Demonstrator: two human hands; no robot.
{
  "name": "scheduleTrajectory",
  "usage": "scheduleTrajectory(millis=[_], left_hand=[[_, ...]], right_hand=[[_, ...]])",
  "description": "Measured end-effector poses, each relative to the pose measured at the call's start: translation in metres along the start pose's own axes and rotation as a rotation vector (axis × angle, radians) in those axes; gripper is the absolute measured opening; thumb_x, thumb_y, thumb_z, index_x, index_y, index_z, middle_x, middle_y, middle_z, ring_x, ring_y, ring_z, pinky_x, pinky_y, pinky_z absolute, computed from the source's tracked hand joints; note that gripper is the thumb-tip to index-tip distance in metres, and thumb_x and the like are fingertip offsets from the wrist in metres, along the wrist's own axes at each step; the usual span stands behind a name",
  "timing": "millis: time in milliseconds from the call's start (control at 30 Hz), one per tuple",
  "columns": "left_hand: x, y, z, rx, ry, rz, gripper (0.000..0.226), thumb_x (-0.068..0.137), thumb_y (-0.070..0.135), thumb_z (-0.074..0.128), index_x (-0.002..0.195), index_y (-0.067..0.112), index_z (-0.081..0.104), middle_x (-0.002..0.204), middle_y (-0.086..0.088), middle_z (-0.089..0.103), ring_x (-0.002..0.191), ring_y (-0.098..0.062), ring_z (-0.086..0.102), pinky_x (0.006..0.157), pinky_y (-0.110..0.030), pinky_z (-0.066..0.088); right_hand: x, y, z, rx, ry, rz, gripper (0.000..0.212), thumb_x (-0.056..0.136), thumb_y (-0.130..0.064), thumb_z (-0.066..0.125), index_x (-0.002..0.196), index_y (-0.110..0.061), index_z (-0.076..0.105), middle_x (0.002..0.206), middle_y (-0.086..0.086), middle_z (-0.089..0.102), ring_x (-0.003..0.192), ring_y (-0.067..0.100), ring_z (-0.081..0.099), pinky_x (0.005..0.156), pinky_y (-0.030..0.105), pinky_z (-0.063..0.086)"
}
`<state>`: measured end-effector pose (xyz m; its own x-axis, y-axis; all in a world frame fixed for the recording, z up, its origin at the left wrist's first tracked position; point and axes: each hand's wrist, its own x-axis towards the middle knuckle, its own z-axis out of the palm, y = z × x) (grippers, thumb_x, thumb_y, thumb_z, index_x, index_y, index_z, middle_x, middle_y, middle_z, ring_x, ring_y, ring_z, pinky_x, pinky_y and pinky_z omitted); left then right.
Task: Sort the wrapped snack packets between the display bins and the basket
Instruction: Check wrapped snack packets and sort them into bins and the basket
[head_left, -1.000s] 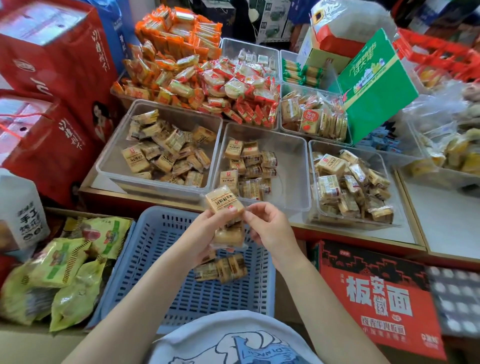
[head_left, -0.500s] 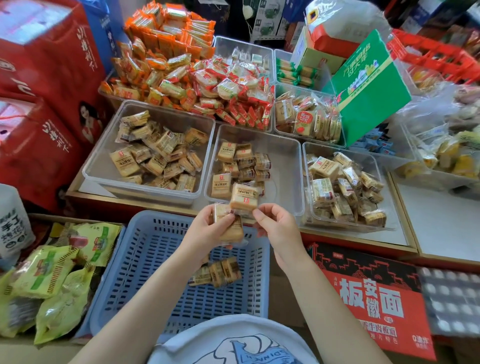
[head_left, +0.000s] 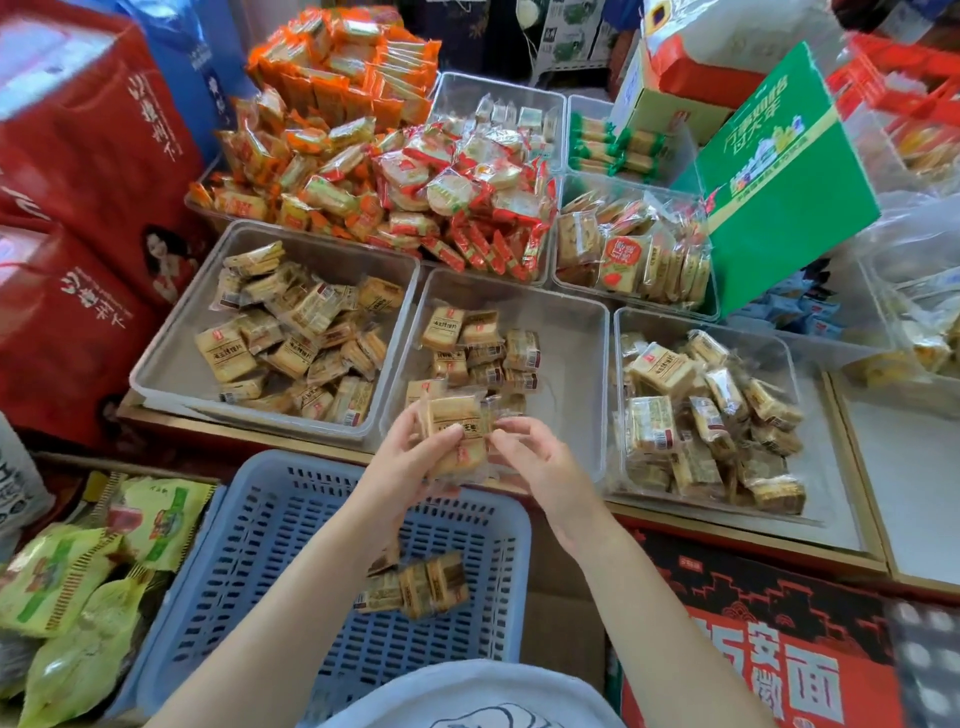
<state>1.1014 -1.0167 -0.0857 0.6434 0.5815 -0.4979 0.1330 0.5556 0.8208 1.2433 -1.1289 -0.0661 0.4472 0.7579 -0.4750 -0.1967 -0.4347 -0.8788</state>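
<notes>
Wrapped snack packet (head_left: 457, 431), tan, held between both hands above the near edge of the middle clear bin (head_left: 587, 332): left hand (head_left: 410, 457) clasps its left side, right hand (head_left: 535, 457) pinches its right edge. A few packets (head_left: 415, 582) lie in the blue basket (head_left: 249, 545) nearer.

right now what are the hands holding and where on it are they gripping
Both hands hold tan, clear-wrapped snack packets above the middle bin's near edge: left hand grips the left side, right hand pinches the right edge. How many packets is unclear.
</notes>
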Motion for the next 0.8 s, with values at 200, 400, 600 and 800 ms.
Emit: scheduleTrajectory(millis=[200, 400, 600, 800], left_hand=[[0.054, 0.005, 0.038, 0.317, 0.014, -0.003, 0.079, 0.087, 0.077, 0.050, 0.155, 0.041, 0.034, 0.148, -0.001, 0.054, 0.129, -0.022, 0.059, 0.100, -0.044, 0.055], [0.100, -0.018, -0.001, 1.463, 0.199, 0.282, 0.083, 0.098, 0.071, 0.027, 0.164, 0.023, 0.012, 0.170, -0.007, 0.015, 0.158, -0.025, 0.007, 0.128, -0.045, 0.008], [0.117, -0.034, -0.008, 1.695, 0.114, 0.202, 0.084, 0.089, 0.073, -0.004, 0.163, 0.036, 0.005, 0.172, -0.002, 0.003, 0.159, -0.021, -0.001, 0.126, -0.041, -0.014], [0.120, -0.038, -0.014, 1.686, 0.108, 0.210, 0.080, 0.091, 0.073, 0.000, 0.163, 0.038, 0.007, 0.172, -0.003, 0.006, 0.159, -0.022, 0.000, 0.128, -0.042, -0.004]], right_hand=[[0.048, 0.012, -0.025, 0.195, -0.042, 0.093, 0.044, 0.090, -0.049, 0.072, 0.127, -0.031, 0.059, 0.121, -0.001, 0.072, 0.113, 0.020, 0.069, 0.097, 0.044, 0.057], [0.107, 0.025, -0.058, 0.123, 0.127, 0.139, 0.024, 0.097, -0.037, 0.066, 0.118, -0.038, 0.054, 0.126, -0.005, 0.066, 0.114, 0.013, 0.063, 0.103, 0.038, 0.050], [0.136, 0.046, -0.059, -0.093, -0.012, 0.433, 0.099, 0.095, -0.067, 0.052, 0.163, -0.019, 0.000, 0.170, 0.004, 0.014, 0.154, 0.029, 0.023, 0.122, 0.049, 0.024], [0.140, 0.047, -0.055, -0.183, -0.016, 0.405, 0.105, 0.092, -0.071, 0.050, 0.162, -0.013, -0.002, 0.170, 0.009, 0.013, 0.154, 0.031, 0.021, 0.122, 0.048, 0.023]])
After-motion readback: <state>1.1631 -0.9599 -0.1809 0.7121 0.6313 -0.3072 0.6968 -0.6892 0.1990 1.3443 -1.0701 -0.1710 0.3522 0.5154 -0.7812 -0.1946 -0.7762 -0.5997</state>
